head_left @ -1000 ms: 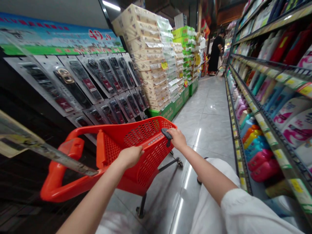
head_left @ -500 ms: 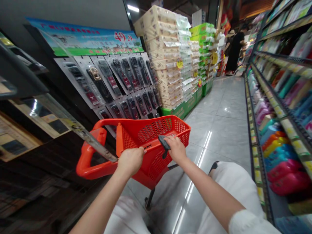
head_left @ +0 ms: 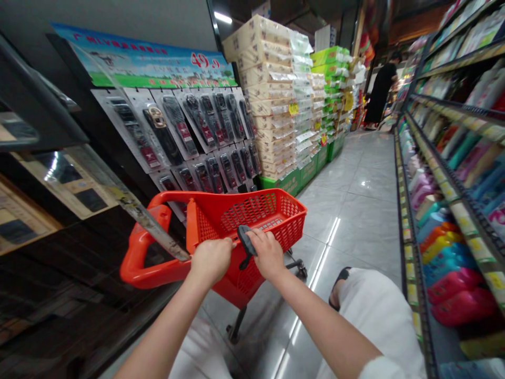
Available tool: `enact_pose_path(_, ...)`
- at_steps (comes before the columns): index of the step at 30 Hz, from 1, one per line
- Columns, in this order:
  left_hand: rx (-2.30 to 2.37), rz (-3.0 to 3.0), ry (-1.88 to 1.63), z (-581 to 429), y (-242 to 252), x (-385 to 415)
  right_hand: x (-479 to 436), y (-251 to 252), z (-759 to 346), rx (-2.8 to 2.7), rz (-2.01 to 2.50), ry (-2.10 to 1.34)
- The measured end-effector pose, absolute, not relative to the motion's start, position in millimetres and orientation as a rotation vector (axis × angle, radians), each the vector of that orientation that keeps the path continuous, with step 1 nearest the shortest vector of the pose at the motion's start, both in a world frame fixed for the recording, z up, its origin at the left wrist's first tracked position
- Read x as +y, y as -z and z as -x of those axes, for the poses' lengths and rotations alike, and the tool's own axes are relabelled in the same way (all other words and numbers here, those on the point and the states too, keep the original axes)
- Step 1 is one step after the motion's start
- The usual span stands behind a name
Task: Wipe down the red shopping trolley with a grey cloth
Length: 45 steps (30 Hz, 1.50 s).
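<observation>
A red shopping cart (head_left: 240,284) with perforated basket walls stands in front of me, its handle end at the left. My left hand (head_left: 212,260) is closed on the near rim of the cart, beside the lower end of a worn metal bar (head_left: 145,222). Just right of it, my right hand (head_left: 267,253) has its fingers wrapped round a dark grey object (head_left: 246,241) with a short strap or tab, at the near side of the basket. What the object is cannot be made out. The visible basket bottom shows only its grid.
Packaged belts (head_left: 183,126) hang on a rack behind the cart. Stacked cartons (head_left: 272,100) line the left of the aisle. Shelves of bottles (head_left: 453,252) run along the right. A person in black (head_left: 381,92) stands far down the tiled floor (head_left: 355,210).
My right hand has moved left along the basket with the dark object, closer to my left hand. My left hand stays on the rim. One of the two distant people is no longer visible.
</observation>
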<state>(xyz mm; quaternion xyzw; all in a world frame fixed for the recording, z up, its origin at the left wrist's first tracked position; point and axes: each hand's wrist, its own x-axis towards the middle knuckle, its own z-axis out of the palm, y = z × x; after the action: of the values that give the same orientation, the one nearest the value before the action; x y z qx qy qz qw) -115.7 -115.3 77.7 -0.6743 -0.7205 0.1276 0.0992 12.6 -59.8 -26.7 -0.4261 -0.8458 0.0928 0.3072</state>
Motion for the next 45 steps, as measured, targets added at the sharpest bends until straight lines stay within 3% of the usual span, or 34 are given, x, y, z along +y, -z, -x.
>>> enact_pose_path(11, -2.12, 1.982, -0.422, 112.7, -77.1, -114.1, 63.0, 50.9, -130.1, -1.904, 1.653, -0.308)
enact_pose_path(15, -2.127, 1.955, -0.434, 110.9, -76.1, -112.7, 32.1, 46.7, -90.6, -1.885, 1.609, -0.317)
enact_pose_path(23, -2.111, 1.966, -0.432, 113.1, -77.6, -109.8, -43.1, 50.0, -17.9, -2.14, 1.115, -0.251)
enact_pose_path(27, -2.13, 1.97, -0.421, 114.2, -79.1, -107.4, -5.0, 74.0, -54.0, -2.012, 1.245, -0.245)
enact_pose_path(34, -2.188, 2.006, -0.424, 111.9, -85.2, -99.2, 65.9, 90.5, -110.5, -1.247, 1.554, -0.541)
enact_pose_path(40, -2.28, 2.06, -0.434, 111.3, -93.5, -92.0, 70.4, 90.7, -85.4, -1.341, 1.51, -0.564)
enact_pose_path(45, -2.357, 2.048, -0.38, 112.9, -92.4, -82.8, 8.6, 89.2, -26.0, -1.555, 1.453, -0.509)
